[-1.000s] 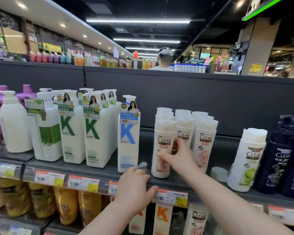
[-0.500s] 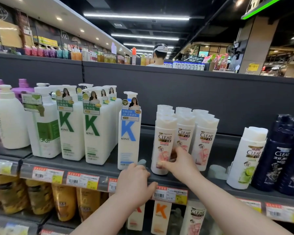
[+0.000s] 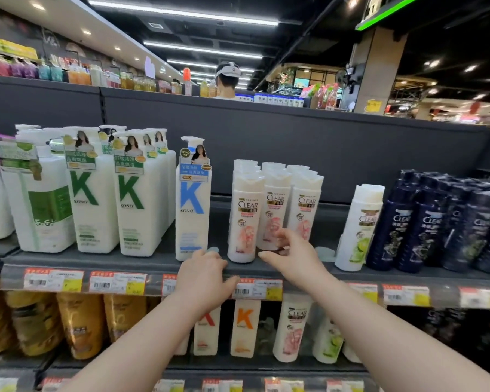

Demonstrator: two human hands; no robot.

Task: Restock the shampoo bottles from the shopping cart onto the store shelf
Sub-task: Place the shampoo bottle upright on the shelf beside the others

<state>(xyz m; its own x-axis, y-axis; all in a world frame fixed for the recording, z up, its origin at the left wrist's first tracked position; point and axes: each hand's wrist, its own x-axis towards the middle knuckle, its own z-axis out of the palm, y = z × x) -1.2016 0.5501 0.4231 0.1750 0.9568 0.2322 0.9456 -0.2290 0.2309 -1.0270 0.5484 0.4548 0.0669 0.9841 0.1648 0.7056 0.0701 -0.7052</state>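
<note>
— Bottles: which way from the right grip (image 3: 292, 256)?
— Pink CLEAR bottles (image 3: 242, 222) stand upright just beyond its fingertips, three in front and more caps behind. Its fingers are loose at the middle one's base, holding nothing.
— Left grip (image 3: 207, 274)?
— Resting relaxed on the shelf (image 3: 125, 263) lip, farther off, below one blue K bottle (image 3: 192, 199).

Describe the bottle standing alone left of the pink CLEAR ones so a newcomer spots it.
On the top grey shelf, find the gap between the green-K KONO pump bottles and the pink-labelled CLEAR bottles. The blue-K KONO pump bottle stands alone there, the only one with a blue K and blue neck tag.
</note>
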